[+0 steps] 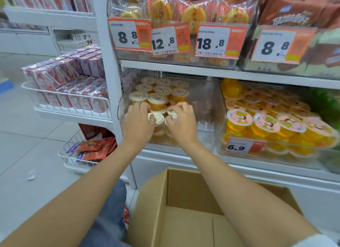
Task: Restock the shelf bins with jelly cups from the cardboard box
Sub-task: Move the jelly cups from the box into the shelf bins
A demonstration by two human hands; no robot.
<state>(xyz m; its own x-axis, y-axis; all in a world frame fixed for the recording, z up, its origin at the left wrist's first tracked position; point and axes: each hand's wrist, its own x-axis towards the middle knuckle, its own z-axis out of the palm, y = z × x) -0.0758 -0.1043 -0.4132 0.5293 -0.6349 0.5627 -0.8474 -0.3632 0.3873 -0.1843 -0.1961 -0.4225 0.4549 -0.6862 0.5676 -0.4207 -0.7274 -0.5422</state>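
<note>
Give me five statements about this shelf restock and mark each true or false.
1. The left hand and right hand both hold jelly cups inside the clear bin. True.
2. The clear bin is filled from wall to wall. False: its right part holds no cups.
3. The price tag on the neighbouring bin of pink-lidded cups reads 6.9. True.
4. The cardboard box sits on the upper shelf. False: it stands low in front of the person, below the bins.
5. Cups fill the visible inside of the cardboard box. False: no cups show there.
</note>
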